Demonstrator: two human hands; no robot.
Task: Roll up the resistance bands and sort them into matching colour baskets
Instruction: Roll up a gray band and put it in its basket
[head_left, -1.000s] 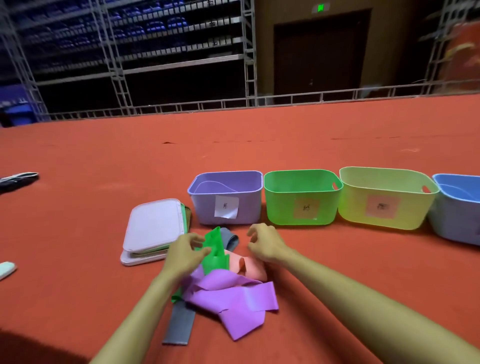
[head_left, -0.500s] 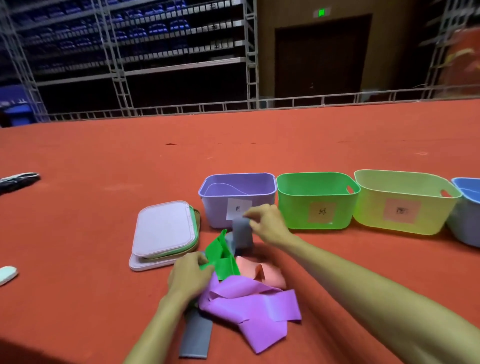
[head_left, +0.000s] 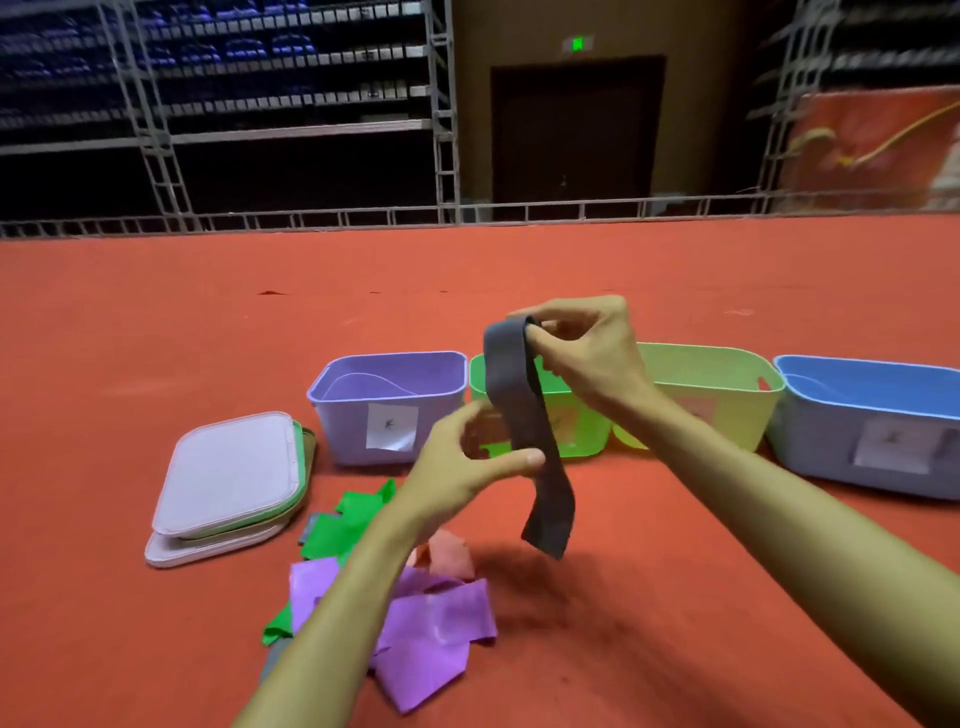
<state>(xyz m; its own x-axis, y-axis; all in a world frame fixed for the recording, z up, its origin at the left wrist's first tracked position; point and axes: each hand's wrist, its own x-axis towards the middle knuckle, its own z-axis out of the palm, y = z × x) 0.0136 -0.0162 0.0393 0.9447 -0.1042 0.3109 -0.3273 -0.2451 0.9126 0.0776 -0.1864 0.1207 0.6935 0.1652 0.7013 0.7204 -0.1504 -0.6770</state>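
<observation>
The grey band (head_left: 525, 415) has been lifted off the pile (head_left: 436, 629) and is held up in front of the green basket (head_left: 584, 441), its top pinched by the right hand (head_left: 592, 358) and its middle by thumb and fingers of the left hand (head_left: 457, 467); the free tail could twist and the roll be started crooked

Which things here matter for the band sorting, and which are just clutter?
In the job: grey band, held by right hand and left hand; green band, purple band, pink band; purple basket, green basket, yellow basket, blue basket.
Lying about: stacked lids, metal racks.
</observation>
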